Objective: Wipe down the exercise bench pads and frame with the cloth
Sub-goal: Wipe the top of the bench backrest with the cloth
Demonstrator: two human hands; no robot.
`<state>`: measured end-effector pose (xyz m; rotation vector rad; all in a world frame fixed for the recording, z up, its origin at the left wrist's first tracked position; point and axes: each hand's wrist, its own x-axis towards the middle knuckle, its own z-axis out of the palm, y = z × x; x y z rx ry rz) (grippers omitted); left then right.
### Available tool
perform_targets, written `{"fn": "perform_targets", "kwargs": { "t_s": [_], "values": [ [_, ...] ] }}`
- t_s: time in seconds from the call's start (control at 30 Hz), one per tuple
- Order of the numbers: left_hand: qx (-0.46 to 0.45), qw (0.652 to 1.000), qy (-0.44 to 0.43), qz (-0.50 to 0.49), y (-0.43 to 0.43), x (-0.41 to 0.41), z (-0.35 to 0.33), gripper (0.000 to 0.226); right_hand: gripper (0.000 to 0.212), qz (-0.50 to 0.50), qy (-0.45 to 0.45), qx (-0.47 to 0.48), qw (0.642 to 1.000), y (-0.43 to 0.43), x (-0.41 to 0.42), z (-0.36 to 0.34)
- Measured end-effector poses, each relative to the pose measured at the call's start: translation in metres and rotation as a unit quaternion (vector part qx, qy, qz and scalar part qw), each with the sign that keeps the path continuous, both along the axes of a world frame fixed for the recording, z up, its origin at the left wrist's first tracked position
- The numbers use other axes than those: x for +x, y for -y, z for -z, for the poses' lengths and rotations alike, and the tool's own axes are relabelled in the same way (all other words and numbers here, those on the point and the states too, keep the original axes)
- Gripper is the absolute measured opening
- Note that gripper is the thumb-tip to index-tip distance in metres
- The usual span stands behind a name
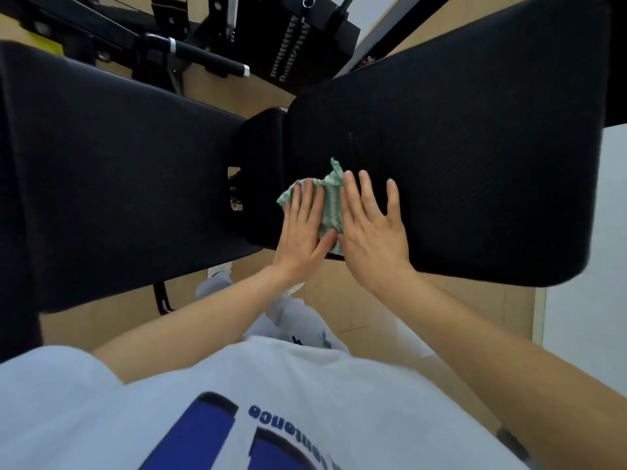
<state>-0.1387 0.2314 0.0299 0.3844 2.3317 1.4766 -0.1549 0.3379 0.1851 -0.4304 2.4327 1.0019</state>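
Grip: released on both sides. The left hand (303, 228) and the right hand (373, 228) lie flat, fingers straight and slightly spread, and press down on the cloth (326, 202) without curling round it. The cloth is green and white with a wavy stripe, and is crumpled rather than folded. It lies on the right pad (475, 147) of the bench, near that pad's left end and close to its near edge, with one corner sticking up beyond the fingertips. The left hand covers the cloth's left part, its thumb laid across the lower portion. The right hand covers only the cloth's right margin, with its outer fingers resting directly on the black pad. The two hands lie side by side, nearly touching at the thumbs. The left pad (118, 157), also black, lies apart from the right pad. Between them sit a smaller dark padded section (261, 164) and a gap showing metal frame parts (234, 188). Beyond the bench stand a weight stack (288, 45) and a black bar (203, 56) with silver collars. The floor (390, 317) beneath is tan. In the foreground are the person's white T-shirt (305, 385), printed in blue, and grey trousers (298, 317).
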Motion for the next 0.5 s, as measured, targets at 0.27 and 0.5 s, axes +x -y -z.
{"fn": "perform_targets", "kwargs": {
  "t_s": [0.27, 0.5],
  "values": [
    [0.014, 0.983, -0.149, 0.109, -0.005, -0.082, -0.019, 0.07, 0.07, 0.062, -0.121, -0.073, 0.988, 0.007, -0.006, -0.025],
    [-0.071, 0.948, -0.263, 0.167, -0.022, -0.209, -0.039, 0.081, 0.039, 0.051, -0.149, -0.256, 0.954, 0.028, -0.089, 0.002]
  ]
}}
